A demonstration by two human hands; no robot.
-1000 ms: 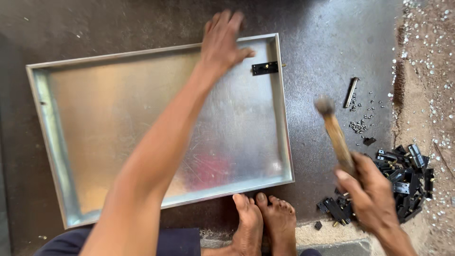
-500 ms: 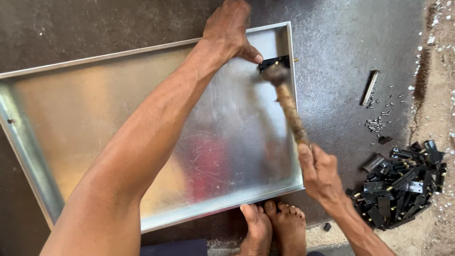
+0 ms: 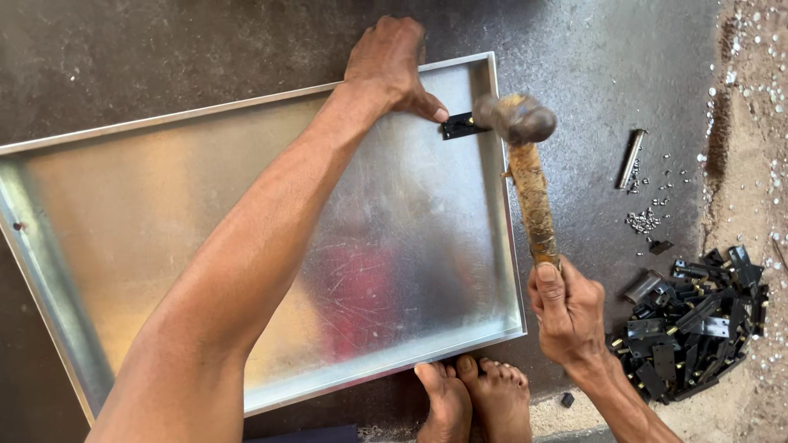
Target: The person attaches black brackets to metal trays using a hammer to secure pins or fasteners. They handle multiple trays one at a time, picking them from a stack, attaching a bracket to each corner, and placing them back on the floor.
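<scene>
The left hand pins a small black metal hinge against the shiny galvanised sheet-metal tray, steadying it under the wooden-handled rusty hammer, which the right hand grips low on the handle.

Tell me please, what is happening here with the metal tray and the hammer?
A person sits over a shallow metal tray on the floor. The left hand steadies a small black hinge at the tray's far right corner. The right hand holds a hammer by its wooden handle, its head just beside the hinge. A pile of black hinges lies to the right.
</scene>
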